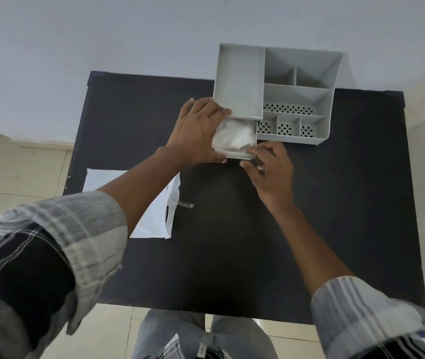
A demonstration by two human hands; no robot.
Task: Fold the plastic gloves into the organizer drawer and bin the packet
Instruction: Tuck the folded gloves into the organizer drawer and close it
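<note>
A grey plastic organizer (299, 99) stands at the far right of the black table (232, 242). Its drawer (242, 156) is pulled out toward me at the lower left, with folded translucent plastic gloves (236, 137) inside. My left hand (197, 132) lies flat against the drawer's left side and the organizer's corner, fingers spread over the gloves' edge. My right hand (271, 168) pinches the drawer's front edge with fingertips. The white empty packet (154, 216) lies flat on the table's left, partly under my left forearm.
A small clear strip of plastic (186, 204) lies beside the packet. The organizer's open compartments hold nothing visible. A pale wall rises behind the table, and tiled floor shows on both sides. My knees are below the near table edge.
</note>
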